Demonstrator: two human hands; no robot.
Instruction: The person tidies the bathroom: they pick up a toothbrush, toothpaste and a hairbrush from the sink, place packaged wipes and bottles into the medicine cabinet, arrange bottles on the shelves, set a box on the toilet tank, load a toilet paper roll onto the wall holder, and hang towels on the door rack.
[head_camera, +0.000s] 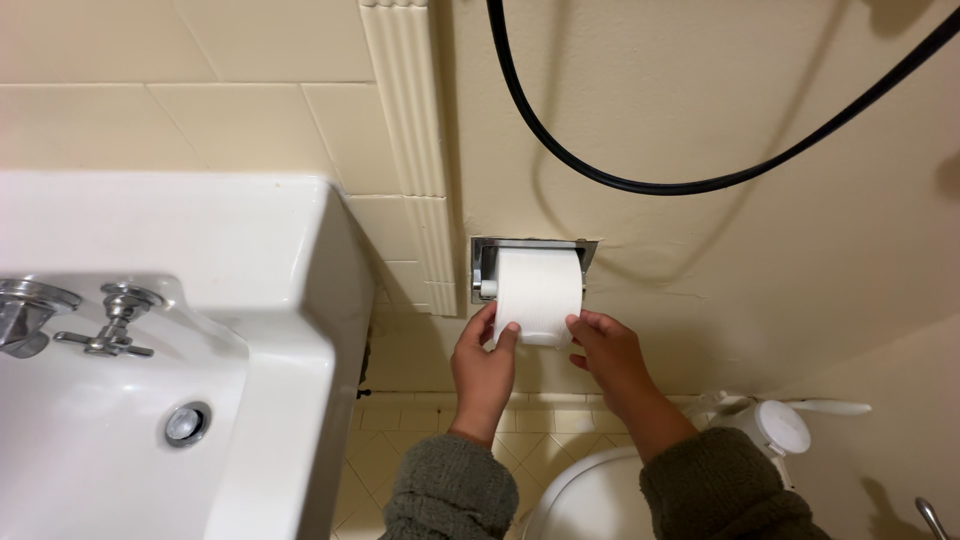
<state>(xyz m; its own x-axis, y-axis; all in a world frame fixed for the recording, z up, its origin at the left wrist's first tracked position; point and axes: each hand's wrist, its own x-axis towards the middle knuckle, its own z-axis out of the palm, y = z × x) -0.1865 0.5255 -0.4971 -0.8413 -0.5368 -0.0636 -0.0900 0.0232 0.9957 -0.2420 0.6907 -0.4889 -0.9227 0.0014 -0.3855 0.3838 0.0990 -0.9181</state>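
Left hand (483, 366): raised to the wall, thumb and fingers pinching the lower left edge of the toilet paper roll (538, 293), thumb across the front of the hanging sheet. Right hand (606, 352): raised beside it, fingertips touching the lower right edge of the same roll; fingers curled toward the paper, but whether they grip it or only rest against it cannot be told from this angle. Both wrists come out of grey-green knitted sleeves (452, 490). The roll is white, mounted on a spindle in a recessed chrome holder (481, 268) set into the cream wall, its loose end hanging down the front between the two hands. Just left of the holder, a ribbed vertical tile trim (415, 150) runs up the wall, with plain cream tiles beyond it. A black hose (640, 183) loops across the wall above the holder. Left of the hands, close by: a white washbasin (250, 300) with a chrome cross-handle tap (112, 318) and a round chrome overflow fitting (187, 424). Below the hands: the white toilet lid (585, 495), small pale floor tiles, and to the right a white round-lidded container (782, 427).
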